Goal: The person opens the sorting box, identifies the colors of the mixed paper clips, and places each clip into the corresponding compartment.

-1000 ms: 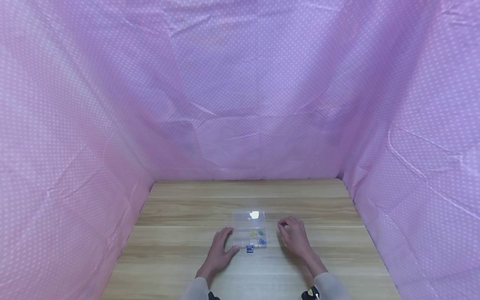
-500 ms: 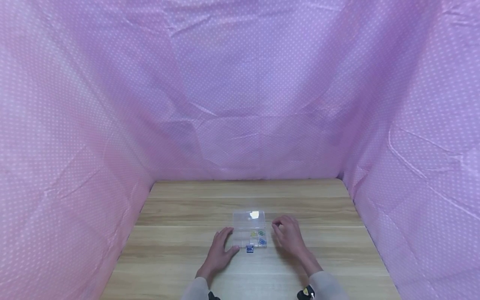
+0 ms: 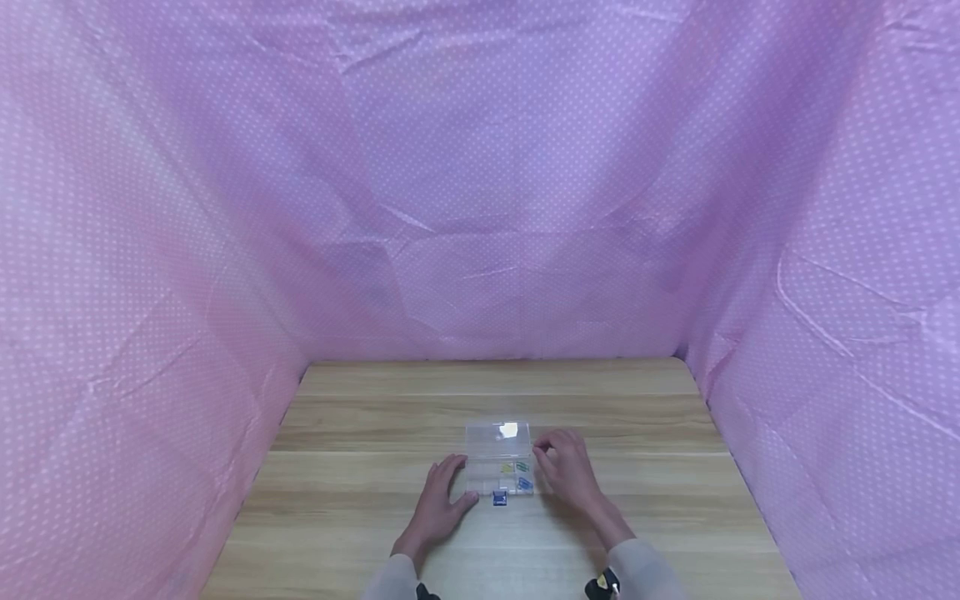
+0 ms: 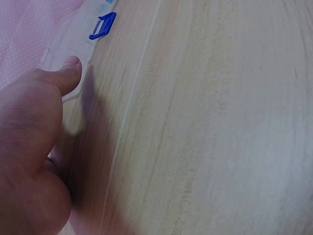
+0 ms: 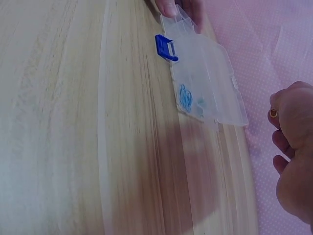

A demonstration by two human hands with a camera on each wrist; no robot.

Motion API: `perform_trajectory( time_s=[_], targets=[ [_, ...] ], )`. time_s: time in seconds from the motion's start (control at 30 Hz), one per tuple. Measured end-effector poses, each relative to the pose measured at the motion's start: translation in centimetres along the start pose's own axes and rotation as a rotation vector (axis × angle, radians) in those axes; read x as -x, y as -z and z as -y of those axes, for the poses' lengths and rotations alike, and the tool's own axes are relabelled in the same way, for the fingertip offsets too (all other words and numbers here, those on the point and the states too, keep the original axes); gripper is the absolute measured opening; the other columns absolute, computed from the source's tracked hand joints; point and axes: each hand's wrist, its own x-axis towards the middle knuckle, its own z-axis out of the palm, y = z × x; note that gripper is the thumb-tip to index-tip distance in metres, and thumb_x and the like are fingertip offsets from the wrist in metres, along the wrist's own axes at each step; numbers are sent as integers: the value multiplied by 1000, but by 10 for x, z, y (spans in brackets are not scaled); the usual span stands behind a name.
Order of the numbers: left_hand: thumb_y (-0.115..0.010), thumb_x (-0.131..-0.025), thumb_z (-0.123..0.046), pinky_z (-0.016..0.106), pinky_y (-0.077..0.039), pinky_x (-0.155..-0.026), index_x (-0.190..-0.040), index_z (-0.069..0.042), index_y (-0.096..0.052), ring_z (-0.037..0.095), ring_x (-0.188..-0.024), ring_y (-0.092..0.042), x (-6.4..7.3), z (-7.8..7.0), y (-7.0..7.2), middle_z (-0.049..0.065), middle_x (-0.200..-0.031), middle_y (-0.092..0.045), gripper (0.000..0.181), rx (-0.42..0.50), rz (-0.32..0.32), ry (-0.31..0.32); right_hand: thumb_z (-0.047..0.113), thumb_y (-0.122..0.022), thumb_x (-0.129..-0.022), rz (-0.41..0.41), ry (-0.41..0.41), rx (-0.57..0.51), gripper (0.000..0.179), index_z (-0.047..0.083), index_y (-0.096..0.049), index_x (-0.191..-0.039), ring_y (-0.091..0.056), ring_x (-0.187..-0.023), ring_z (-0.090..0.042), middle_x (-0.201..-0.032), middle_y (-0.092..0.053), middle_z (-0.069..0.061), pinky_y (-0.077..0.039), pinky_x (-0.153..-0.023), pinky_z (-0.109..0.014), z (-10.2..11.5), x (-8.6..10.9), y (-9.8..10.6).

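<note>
A clear plastic compartment box (image 3: 483,475) lies on the table with its transparent lid (image 3: 487,437) laid back. Yellow clips (image 3: 507,468), green clips (image 3: 522,467) and blue paper clips (image 3: 524,483) sit in its right-hand compartments. A blue latch (image 3: 500,498) hangs at the front edge. My left hand (image 3: 438,504) holds the box's left end, thumb at the front corner and fingers at the side. Just right of the box, my right hand (image 3: 570,471) is raised and pinches a small golden-yellow paper clip (image 5: 274,113), mostly hidden by the fingertips.
The wooden table (image 3: 360,483) extends around the box on all sides. Pink dotted cloth (image 3: 487,292) stands behind the table and along both sides. Wrist cameras (image 3: 602,585) sit at the cuffs.
My right hand has moved left, from well right of the box to close beside its right edge, fingers still pinched. The left hand and box have not moved.
</note>
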Motion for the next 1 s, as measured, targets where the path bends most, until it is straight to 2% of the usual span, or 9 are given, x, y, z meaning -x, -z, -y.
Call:
perform_trajectory(
  time_s=[0.27, 0.5, 0.9, 1.0],
  targets=[
    [-82, -104, -34, 72, -15, -144, -164, -16, -54, 49, -168, -39, -1, 2, 0, 20, -174, -52, 69, -1, -2, -4, 10, -82, -101, -2, 37, -11, 7, 7, -80, -108, -71, -111, -25, -102, -80, -2, -54, -118, -59, 4, -1, -7],
    [-81, -104, -34, 72, -13, -145, -164, -14, -53, 50, -168, -39, 1, 0, 0, 22, -174, -50, 69, 1, 6, -12, 7, -84, -99, -5, 64, -25, 6, 9, -80, -104, -72, -108, -23, -99, -81, -1, -54, -119, -61, 8, -4, -12],
    [-82, -103, -33, 71, -14, -145, -164, -14, -54, 49, -167, -41, 1, 0, 0, 21, -174, -52, 70, 1, -1, -16, 3, -85, -96, -33, 142, 16, 10, 10, -80, -101, -70, -100, -17, -96, -80, 3, -58, -105, -50, 17, -6, -28],
    [-83, -103, -32, 72, -14, -144, -163, -13, -54, 49, -166, -41, 1, 1, 0, 21, -173, -53, 70, -1, -7, -26, 3, -84, -96, -30, 163, 30, 9, 11, -80, -100, -70, -98, -18, -95, -80, 3, -58, -104, -51, 19, -7, -30]
  ],
)
